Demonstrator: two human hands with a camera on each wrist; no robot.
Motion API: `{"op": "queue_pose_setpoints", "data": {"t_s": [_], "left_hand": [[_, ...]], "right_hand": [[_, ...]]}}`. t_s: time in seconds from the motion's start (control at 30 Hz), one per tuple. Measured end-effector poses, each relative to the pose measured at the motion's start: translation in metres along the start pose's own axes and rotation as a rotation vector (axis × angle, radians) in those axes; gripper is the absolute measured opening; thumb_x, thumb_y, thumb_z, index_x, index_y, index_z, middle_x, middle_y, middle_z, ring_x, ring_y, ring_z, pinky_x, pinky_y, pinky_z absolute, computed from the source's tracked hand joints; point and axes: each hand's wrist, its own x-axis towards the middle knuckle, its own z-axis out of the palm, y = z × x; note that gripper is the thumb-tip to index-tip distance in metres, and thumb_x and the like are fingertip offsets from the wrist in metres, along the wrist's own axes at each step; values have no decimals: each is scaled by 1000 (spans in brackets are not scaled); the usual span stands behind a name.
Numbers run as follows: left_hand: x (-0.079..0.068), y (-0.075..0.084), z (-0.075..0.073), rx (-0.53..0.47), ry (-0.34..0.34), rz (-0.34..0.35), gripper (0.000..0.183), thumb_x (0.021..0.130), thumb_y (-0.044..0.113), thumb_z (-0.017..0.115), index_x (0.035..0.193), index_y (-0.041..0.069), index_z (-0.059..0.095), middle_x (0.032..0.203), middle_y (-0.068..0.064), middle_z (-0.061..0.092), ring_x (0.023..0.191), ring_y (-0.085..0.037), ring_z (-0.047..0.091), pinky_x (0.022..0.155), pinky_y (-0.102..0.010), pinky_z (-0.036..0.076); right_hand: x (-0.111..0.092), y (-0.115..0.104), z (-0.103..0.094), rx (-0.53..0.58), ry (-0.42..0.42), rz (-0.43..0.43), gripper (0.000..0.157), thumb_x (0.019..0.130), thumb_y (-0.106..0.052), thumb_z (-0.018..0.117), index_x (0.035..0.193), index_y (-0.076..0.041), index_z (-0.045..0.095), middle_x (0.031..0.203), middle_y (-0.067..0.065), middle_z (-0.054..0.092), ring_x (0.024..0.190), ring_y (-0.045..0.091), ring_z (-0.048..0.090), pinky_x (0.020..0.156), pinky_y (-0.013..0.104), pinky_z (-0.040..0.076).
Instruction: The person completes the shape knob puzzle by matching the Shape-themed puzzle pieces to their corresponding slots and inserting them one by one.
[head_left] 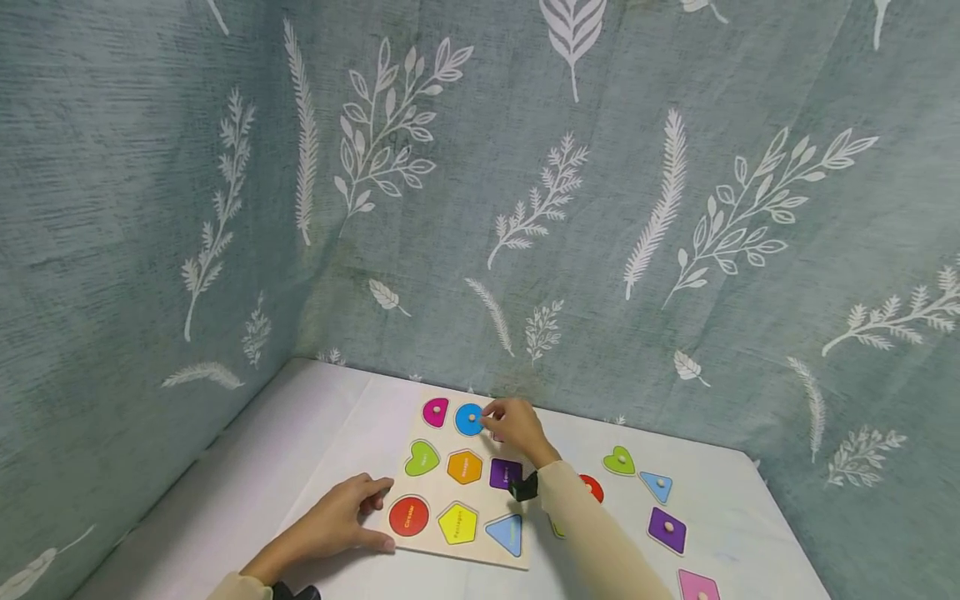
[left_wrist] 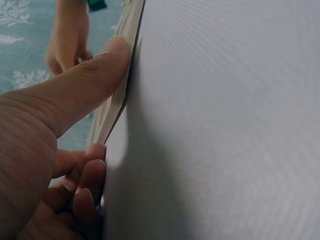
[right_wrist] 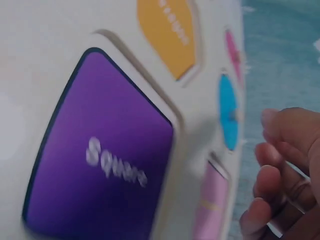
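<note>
A wooden shape puzzle board (head_left: 435, 533) lies on the white table, its recesses coloured and labelled. At its near left corner my left hand (head_left: 341, 515) grips the edges, thumb (left_wrist: 112, 55) along one side and curled fingers on the other. Over the far right part of the board is my right hand (head_left: 516, 427), fingers loosely bent and empty. Its fingertips are close to the wooden knob of a blue rounded piece (head_left: 467, 419), which sits in its recess; the right wrist view shows a gap between them. Beside it, a magenta half-round piece (head_left: 435, 411) also sits in place.
Loose knobbed pieces lie right of the board: a green heart (head_left: 619, 460), a blue triangle (head_left: 657, 485), a purple square (head_left: 667, 530), a pink piece (head_left: 697, 585) and a red piece (head_left: 592, 487) partly behind my right sleeve. A patterned cloth backdrop (head_left: 450, 317) rises behind the table.
</note>
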Motion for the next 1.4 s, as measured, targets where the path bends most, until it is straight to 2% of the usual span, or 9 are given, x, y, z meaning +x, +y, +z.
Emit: {"op": "queue_pose_setpoints", "data": {"t_s": [0.2, 0.4, 0.5, 0.73, 0.8, 0.93, 1.07, 1.23, 1.4], "left_hand": [[0, 0, -1, -7, 12, -9, 90, 60, 43, 99, 131, -1, 65, 89, 7, 51, 85, -12, 46, 76, -27, 42], [-3, -2, 0, -20, 22, 54, 86, 62, 40, 98, 129, -4, 65, 90, 7, 51, 83, -9, 46, 75, -26, 42], [-4, -3, 1, -20, 25, 59, 86, 62, 39, 98, 129, -4, 65, 89, 7, 50, 83, -7, 45, 76, -26, 42], [-2, -3, 1, -24, 24, 46, 88, 61, 39, 99, 130, -4, 65, 89, 7, 50, 83, -8, 45, 75, -26, 42], [-2, -3, 0, -22, 24, 51, 88, 62, 39, 99, 130, -4, 65, 89, 7, 50, 83, -8, 46, 75, -26, 42], [-1, -2, -1, -21, 24, 53, 87, 62, 39, 98, 130, -5, 65, 89, 7, 51, 83, -8, 46, 74, -26, 42], [0, -2, 0, -18, 26, 15, 88, 61, 39, 99, 130, -4, 65, 89, 7, 51, 82, -10, 46, 73, -26, 41], [0, -1, 2, -18, 26, -4, 88, 61, 39, 99, 129, -4, 65, 89, 7, 51, 83, -12, 47, 74, -26, 42], [1, 2, 4, -27, 23, -16, 89, 60, 40, 99, 129, -4, 65, 89, 6, 51, 83, -12, 47, 75, -26, 43]], "right_hand": [[-21, 2, -33, 0, 9, -2, 12, 94, -22, 76, 98, -12, 78, 80, -3, 63, 75, 15, 55, 63, 29, 46], [-49, 27, -58, -43, 28, -27, 7, 92, -22, 78, 97, -17, 78, 75, -8, 60, 66, 13, 51, 59, 28, 45], [-64, 38, -66, -61, 48, -33, 5, 91, -22, 79, 95, -18, 78, 73, -10, 59, 62, 11, 50, 59, 27, 45], [-103, 55, -80, -54, 42, 41, 9, 90, -25, 81, 96, -20, 77, 74, -11, 58, 60, 10, 50, 52, 25, 46], [-112, 55, -85, -41, 37, 55, 11, 90, -24, 81, 97, -18, 77, 75, -10, 59, 60, 12, 51, 51, 25, 47], [-127, 55, -93, -39, 45, 60, 10, 90, -22, 81, 97, -16, 78, 75, -11, 59, 65, 13, 50, 54, 24, 45], [-142, 57, -97, -27, 53, 81, 8, 90, -22, 82, 95, -19, 77, 76, -11, 60, 66, 13, 50, 56, 23, 43], [-165, 64, -100, -7, 39, 146, 11, 89, -24, 82, 95, -17, 78, 78, -11, 63, 65, 11, 48, 56, 24, 41], [-187, 72, -104, -36, 58, 192, 10, 87, -21, 84, 94, -17, 77, 74, -10, 58, 62, 9, 47, 55, 23, 41]]}}
